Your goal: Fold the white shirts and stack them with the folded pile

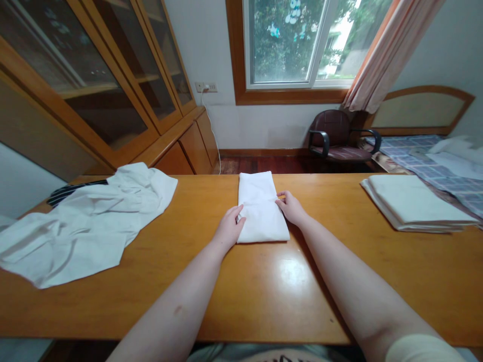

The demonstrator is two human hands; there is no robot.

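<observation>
A white cloth (261, 201) folded into a narrow strip lies lengthwise in the middle of the wooden table (264, 291). My left hand (229, 229) rests at the strip's left edge, fingers curled and pinching the fabric. My right hand (290, 207) is at the right edge, its fingers also closed on the cloth. Both hands grip about the middle of the strip's length.
A crumpled pile of white cloth (83, 223) with a dark striped piece (70, 191) covers the table's left part. A stack of folded white cloths (415, 203) sits at the right. Behind are a cabinet (94, 90), a chair (339, 138) and a bed (433, 161).
</observation>
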